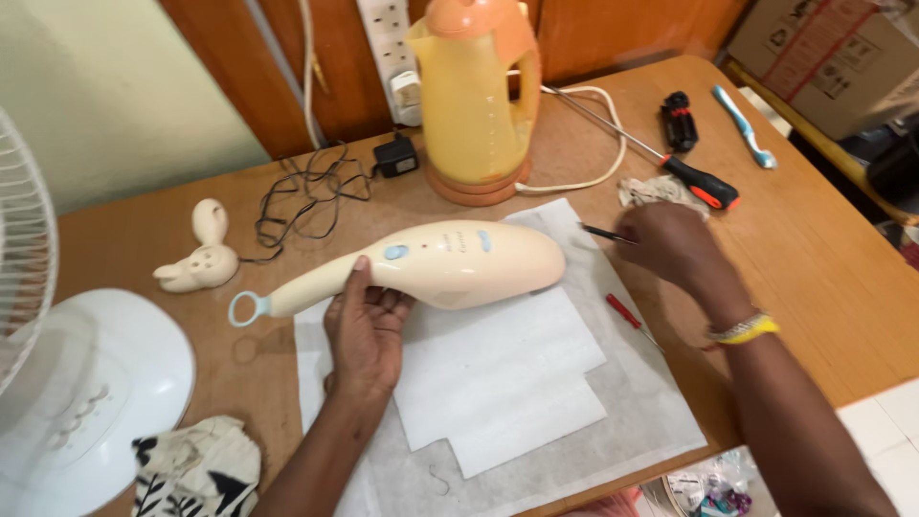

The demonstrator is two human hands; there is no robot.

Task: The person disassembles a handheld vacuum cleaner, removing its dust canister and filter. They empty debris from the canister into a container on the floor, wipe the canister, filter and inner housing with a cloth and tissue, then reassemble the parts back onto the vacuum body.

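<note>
The cream handheld appliance (431,268) is laid on its side across the top of the white paper sheets (498,373), its long handle w/ the pale blue ring (247,308) pointing off the sheets' left edge. The casing looks whole and closed: no cover lifted, no screws or parts set out on the paper, so opening-up is judged as not yet begun.

The appliance is steadied from below by the left hand (364,330), fingers curled up against its underside, thumb on the near face; a loose hold, not a full clamp. Just off the appliance's blunt right end, the right hand (675,244) is closed around a thin dark tool (605,233), prob. a small screwdriver, w/ the tip aimed toward the appliance but not touching it.

Right of the appliance, a small red-handled screwdriver (627,314) is left on the paper by the right forearm. Beyond the appliance's right end, a long red-and-black screwdriver (670,163), a crumpled rag (656,191), a black bit holder (679,120) and a blue toothbrush (744,124) are spread on the wooden table (823,258). Behind the appliance an orange-yellow kettle (476,96) is stood; to its left a black adapter w/ tangled cord (325,191) and a cream rabbit figure (203,257). Far left, a white fan base (86,393).
</note>
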